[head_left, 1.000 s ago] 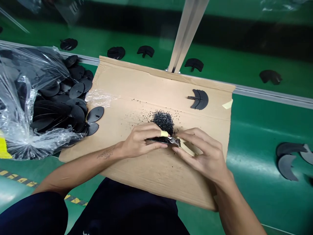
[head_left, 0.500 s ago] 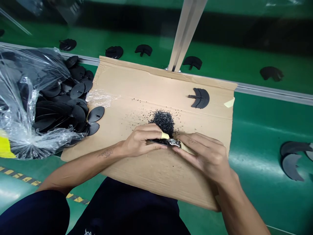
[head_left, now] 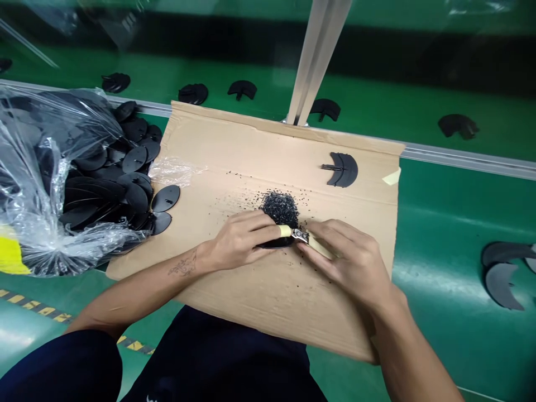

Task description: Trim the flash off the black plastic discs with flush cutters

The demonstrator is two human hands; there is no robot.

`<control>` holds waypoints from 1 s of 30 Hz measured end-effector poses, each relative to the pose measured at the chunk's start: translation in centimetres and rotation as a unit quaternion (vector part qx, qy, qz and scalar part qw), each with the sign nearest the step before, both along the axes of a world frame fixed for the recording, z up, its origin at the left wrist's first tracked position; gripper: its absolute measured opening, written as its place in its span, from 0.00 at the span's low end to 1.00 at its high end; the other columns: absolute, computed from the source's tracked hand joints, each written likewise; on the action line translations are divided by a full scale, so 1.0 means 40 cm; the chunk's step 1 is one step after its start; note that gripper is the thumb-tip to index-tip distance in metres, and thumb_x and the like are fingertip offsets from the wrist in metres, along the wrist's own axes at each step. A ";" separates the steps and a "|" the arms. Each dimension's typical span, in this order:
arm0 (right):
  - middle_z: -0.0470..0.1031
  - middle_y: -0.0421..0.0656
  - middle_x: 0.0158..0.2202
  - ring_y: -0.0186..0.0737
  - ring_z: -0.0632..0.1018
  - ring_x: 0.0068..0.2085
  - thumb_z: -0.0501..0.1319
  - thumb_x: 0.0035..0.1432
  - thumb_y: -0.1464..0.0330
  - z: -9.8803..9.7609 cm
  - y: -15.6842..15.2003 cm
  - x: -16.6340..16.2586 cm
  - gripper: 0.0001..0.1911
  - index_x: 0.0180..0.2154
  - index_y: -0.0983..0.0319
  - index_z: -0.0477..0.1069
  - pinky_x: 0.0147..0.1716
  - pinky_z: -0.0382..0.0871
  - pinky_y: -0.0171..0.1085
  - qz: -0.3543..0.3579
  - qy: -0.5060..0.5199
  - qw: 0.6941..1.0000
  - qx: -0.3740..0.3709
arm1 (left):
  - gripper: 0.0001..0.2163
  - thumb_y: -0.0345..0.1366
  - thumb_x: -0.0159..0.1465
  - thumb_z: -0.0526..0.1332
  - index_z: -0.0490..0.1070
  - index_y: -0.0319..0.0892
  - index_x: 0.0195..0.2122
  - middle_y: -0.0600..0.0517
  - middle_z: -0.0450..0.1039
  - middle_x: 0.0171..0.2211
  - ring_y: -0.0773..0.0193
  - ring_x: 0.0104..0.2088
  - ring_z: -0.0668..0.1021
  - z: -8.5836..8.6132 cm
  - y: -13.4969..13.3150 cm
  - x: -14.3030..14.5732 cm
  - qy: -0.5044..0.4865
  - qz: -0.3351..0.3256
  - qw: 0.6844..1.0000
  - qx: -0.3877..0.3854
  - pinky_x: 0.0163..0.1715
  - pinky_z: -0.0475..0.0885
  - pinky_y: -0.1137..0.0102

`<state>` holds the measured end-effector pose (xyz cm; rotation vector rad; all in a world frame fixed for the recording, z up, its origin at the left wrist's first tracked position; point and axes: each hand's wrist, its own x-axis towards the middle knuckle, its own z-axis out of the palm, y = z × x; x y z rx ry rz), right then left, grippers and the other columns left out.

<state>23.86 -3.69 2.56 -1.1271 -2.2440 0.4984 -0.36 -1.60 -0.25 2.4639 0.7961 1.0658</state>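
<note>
My left hand is closed on a flat black oval plastic piece, mostly hidden under the fingers. Yellow tape wraps one of its fingertips. Closed around pale-handled cutting pliers, my right hand holds their metal jaws at the near right edge of the piece, by the taped finger. Whether the jaws grip anything is too small to tell. Just beyond both hands lies a heap of small black clippings on a cardboard sheet.
At the left, a clear plastic bag spills many black oval pieces. A curved black part with a stem lies on the far right of the cardboard. A metal post rises behind, with similar parts beyond a metal rail.
The oval piece has tipped so more of its flat face shows. The pliers and my right hand have shifted slightly; their jaws sit a little higher and further right.
</note>
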 end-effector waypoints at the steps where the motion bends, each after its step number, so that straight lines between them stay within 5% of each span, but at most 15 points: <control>1: 0.81 0.49 0.42 0.45 0.82 0.40 0.65 0.64 0.67 0.000 0.001 -0.001 0.13 0.50 0.61 0.74 0.37 0.79 0.43 -0.003 0.003 1.000 -0.004 | 0.08 0.36 0.68 0.64 0.76 0.41 0.46 0.51 0.77 0.33 0.65 0.32 0.76 0.001 0.002 0.000 -0.004 0.016 1.000 0.003 0.32 0.70 0.70; 13: 0.70 0.45 0.45 0.45 0.75 0.45 0.64 0.58 0.69 0.014 0.008 0.003 0.20 0.52 0.56 0.67 0.43 0.74 0.43 -0.057 0.086 0.989 -0.102 | 0.09 0.41 0.69 0.62 0.74 0.43 0.46 0.51 0.73 0.36 0.65 0.35 0.72 0.015 -0.002 0.000 -0.179 0.166 0.946 -0.213 0.34 0.71 0.70; 22: 0.72 0.47 0.52 0.45 0.76 0.53 0.57 0.68 0.63 -0.010 0.023 0.007 0.19 0.59 0.53 0.62 0.53 0.75 0.45 -0.116 0.257 0.945 -0.165 | 0.14 0.40 0.61 0.72 0.71 0.41 0.40 0.54 0.75 0.34 0.70 0.34 0.78 0.007 0.022 0.013 -0.345 0.128 0.871 -0.327 0.35 0.76 0.75; 30: 0.76 0.46 0.46 0.40 0.80 0.44 0.51 0.73 0.59 -0.040 0.020 -0.011 0.18 0.59 0.55 0.62 0.48 0.77 0.44 -0.129 0.278 0.933 -0.189 | 0.12 0.36 0.58 0.73 0.71 0.39 0.35 0.54 0.74 0.32 0.70 0.32 0.77 -0.003 0.019 0.006 -0.357 0.081 0.828 -0.425 0.32 0.75 0.75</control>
